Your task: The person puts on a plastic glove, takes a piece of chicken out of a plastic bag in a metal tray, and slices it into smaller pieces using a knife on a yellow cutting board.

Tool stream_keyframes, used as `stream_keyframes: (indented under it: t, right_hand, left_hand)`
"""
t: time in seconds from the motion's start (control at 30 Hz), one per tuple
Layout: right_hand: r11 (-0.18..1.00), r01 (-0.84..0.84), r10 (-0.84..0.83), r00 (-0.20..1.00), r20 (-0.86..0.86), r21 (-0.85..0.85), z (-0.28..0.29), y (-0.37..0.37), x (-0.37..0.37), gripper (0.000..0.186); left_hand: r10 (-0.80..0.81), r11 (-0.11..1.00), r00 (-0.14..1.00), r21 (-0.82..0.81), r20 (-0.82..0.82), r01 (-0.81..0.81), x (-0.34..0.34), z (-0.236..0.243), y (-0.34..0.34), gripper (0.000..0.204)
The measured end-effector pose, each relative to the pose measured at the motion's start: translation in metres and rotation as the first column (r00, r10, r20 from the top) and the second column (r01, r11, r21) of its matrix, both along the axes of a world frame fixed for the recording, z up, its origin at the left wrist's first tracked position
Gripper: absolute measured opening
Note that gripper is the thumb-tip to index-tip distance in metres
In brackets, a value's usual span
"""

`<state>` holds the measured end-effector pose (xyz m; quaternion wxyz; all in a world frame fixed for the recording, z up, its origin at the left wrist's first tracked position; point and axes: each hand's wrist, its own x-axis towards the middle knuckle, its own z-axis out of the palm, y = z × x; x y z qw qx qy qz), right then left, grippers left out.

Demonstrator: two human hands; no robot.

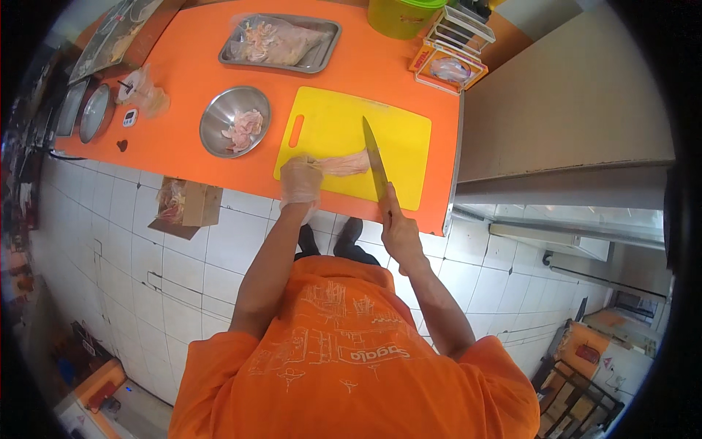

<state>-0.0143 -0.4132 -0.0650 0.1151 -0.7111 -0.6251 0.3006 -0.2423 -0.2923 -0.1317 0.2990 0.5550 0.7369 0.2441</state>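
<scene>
1 pale pink, wrinkled, long strip of raw meat [342,164] lies toward 7 o'clock on 1 yellow rectangular cutting board [398,139]. The clear-gloved left hand [300,181] pinches its 9 o'clock end, fingertips hidden; the bare right hand's [401,235] fingers wrap 1 long steel knife [376,161], obscuring its handle. Beyond: 1 round steel bowl [213,132], 10 o'clock; 1 rectangular metal tray [333,45], 11.

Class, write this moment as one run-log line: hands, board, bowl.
Left hand: gloved, holds meat strip; Right hand: holds knife at strip's right end; Yellow board: under strip; Metal bowl: meat pieces inside
</scene>
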Motion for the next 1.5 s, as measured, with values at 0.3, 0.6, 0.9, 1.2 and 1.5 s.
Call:
stream_keyframes:
  t: [0.3,0.6,0.9,1.2,1.5]
  right_hand:
    - [0.992,-0.073,0.088,0.985,-0.145,0.105,0.004,0.007,-0.022,0.068]
    - [0.963,-0.232,0.238,0.971,0.030,-0.138,0.007,0.057,-0.078,0.083]
    - [0.882,-0.306,0.367,0.923,0.114,-0.359,0.022,-0.023,-0.004,0.087]
    - [0.943,-0.329,0.323,0.942,-0.090,-0.061,0.006,0.099,-0.073,0.088]
    - [0.928,-0.368,0.373,0.917,-0.141,0.061,0.004,0.039,-0.019,0.072]
  left_hand:
    - [0.152,0.983,0.988,0.101,0.019,-0.153,-0.021,0.027,-0.005,0.016]
    - [-0.189,0.959,0.982,0.215,-0.005,0.186,0.012,0.042,-0.016,0.013]
    - [-0.048,0.964,0.997,0.259,-0.052,0.060,0.017,0.012,-0.017,0.012]
    - [-0.218,0.957,0.976,0.188,-0.023,0.219,0.005,0.019,-0.015,0.004]
    - [-0.154,0.853,0.960,0.460,-0.232,0.248,-0.004,0.006,0.000,0.021]
